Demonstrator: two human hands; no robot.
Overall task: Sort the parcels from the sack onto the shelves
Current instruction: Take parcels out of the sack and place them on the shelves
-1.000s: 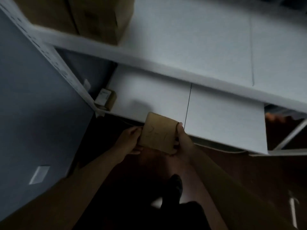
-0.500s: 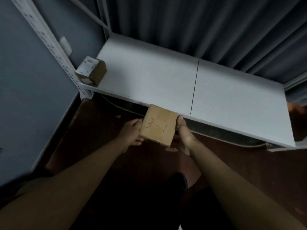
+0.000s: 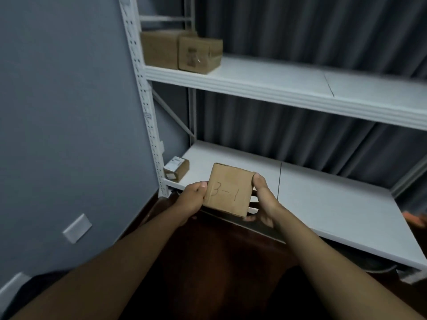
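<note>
Head view: hands point(image 3: 227, 204) grip parcel point(image 3: 228, 190) over shelf edge point(image 3: 323, 234).

Both forearms reach forward; left hand point(image 3: 193, 199) and right hand point(image 3: 263, 200) grip a parcel point(image 3: 228, 190) between them (thumbs on top).

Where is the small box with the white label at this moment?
In the head view, the small labelled box lies at the left end of the lower shelf, beside the white upright post, left of the held parcel marked 3-1.
</note>
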